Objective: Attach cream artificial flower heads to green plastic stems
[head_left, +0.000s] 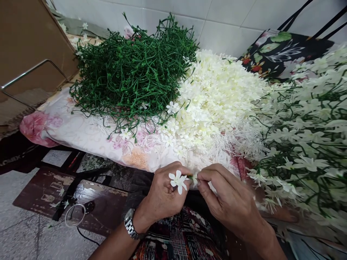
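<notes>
**Pinching a white flower in front of the blossom pile**

Curling the left hand just in front of the pile, with thumb and forefinger closed on the mostly hidden stem of the white flower; showing its open petals over the bent fingers. Pinching a second blossom between thumb and fingertips of the right hand, close beside the left and likewise in front of the pile, with that blossom partly covered by the fingers. Wearing a metal watch on the left wrist and a dark patterned garment, farther in front of the pile than the hands.

Having under the pile a pale cloth printed with pink and orange flowers. Having to the left of the pile, and touching it, a tangled heap of green stems; to its right, a thick mass of white flower sprays on green stalks. Seeing behind the pile a tiled wall, and behind it to the right a black floral bag with dark straps. Seeing well left of the pile a brown panel; lower, in front and to the left of it, a worn wooden board and a pale ring.
</notes>
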`<control>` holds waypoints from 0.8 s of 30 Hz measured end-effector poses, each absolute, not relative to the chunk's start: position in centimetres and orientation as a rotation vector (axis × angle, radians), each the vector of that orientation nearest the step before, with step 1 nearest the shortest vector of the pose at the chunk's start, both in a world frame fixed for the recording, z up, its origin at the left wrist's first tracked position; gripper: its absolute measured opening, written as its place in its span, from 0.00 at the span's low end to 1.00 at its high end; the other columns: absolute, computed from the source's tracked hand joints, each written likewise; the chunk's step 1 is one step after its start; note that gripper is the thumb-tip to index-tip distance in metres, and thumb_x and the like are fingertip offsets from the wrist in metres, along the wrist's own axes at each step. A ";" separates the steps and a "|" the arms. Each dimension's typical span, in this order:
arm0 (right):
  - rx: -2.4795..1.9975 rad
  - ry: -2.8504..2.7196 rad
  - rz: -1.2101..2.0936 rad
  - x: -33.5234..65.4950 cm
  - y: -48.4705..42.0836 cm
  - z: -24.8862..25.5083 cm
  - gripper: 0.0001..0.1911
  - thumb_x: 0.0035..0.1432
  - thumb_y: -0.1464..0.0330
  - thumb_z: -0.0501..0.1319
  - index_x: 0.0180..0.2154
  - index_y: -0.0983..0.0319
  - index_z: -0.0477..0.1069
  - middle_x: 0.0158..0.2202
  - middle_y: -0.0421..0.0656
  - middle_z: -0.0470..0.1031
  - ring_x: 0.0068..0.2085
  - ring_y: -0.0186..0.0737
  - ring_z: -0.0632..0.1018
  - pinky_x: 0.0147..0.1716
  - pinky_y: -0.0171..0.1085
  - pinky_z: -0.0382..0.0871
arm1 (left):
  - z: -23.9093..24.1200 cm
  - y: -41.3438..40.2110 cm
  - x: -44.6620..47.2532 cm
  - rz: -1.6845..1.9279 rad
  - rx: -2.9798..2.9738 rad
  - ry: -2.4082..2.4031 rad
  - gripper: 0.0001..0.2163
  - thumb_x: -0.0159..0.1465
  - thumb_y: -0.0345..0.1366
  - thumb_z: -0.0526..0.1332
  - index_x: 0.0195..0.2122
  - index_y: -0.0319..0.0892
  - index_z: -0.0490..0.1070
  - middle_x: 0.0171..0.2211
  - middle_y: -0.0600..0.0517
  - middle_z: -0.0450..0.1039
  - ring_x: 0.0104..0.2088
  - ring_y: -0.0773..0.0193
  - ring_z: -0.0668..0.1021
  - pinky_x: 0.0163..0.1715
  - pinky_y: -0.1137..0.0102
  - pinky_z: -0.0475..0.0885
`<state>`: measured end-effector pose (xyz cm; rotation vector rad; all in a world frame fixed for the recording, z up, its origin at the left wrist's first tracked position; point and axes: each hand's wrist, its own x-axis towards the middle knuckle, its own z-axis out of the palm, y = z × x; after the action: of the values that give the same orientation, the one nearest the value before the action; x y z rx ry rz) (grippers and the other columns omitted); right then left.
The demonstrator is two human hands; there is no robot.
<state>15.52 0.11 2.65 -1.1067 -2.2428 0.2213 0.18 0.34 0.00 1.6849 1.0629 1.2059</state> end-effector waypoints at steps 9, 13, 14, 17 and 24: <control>-1.098 -2.131 0.495 15.5 -0.1 2.5 0.05 0.59 0.77 0.53 0.33 0.64 0.66 0.28 0.41 0.68 0.30 0.32 0.72 0.29 0.31 0.67 | 0.1 0.3 0.1 1.235 1.653 1.024 0.06 0.55 0.23 0.55 0.26 0.39 0.69 0.20 0.56 0.62 0.21 0.71 0.66 0.21 0.75 0.61; -1.107 -2.063 0.628 15.5 -0.2 2.5 0.05 0.59 0.77 0.54 0.36 0.63 0.65 0.30 0.41 0.68 0.31 0.32 0.72 0.30 0.32 0.67 | 0.4 0.2 0.1 1.223 1.632 1.077 0.07 0.55 0.23 0.55 0.27 0.38 0.70 0.21 0.55 0.65 0.20 0.72 0.67 0.21 0.76 0.62; -1.107 -2.057 0.630 15.4 -0.2 2.5 0.05 0.58 0.77 0.54 0.36 0.62 0.64 0.30 0.41 0.68 0.31 0.32 0.72 0.30 0.32 0.67 | 0.4 0.2 0.1 1.214 1.636 1.087 0.07 0.55 0.23 0.55 0.27 0.38 0.70 0.20 0.55 0.65 0.20 0.71 0.67 0.21 0.75 0.63; -1.118 -2.051 0.613 15.3 -0.3 2.4 0.06 0.58 0.78 0.53 0.35 0.62 0.64 0.29 0.40 0.67 0.30 0.31 0.71 0.29 0.31 0.66 | 0.5 0.3 0.0 1.201 1.643 1.100 0.07 0.55 0.23 0.55 0.26 0.38 0.70 0.21 0.55 0.66 0.21 0.71 0.68 0.21 0.75 0.64; -1.144 -2.045 0.535 15.3 -0.4 2.3 0.06 0.58 0.78 0.53 0.33 0.62 0.63 0.27 0.39 0.66 0.28 0.31 0.70 0.27 0.31 0.66 | 0.1 0.2 -0.4 1.229 1.666 0.997 0.06 0.58 0.25 0.55 0.31 0.38 0.72 0.22 0.53 0.68 0.22 0.69 0.70 0.22 0.74 0.65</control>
<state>15.32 -0.37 2.35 -1.1436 -2.0451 0.5346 -0.38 0.20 0.07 1.6660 0.9966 1.2289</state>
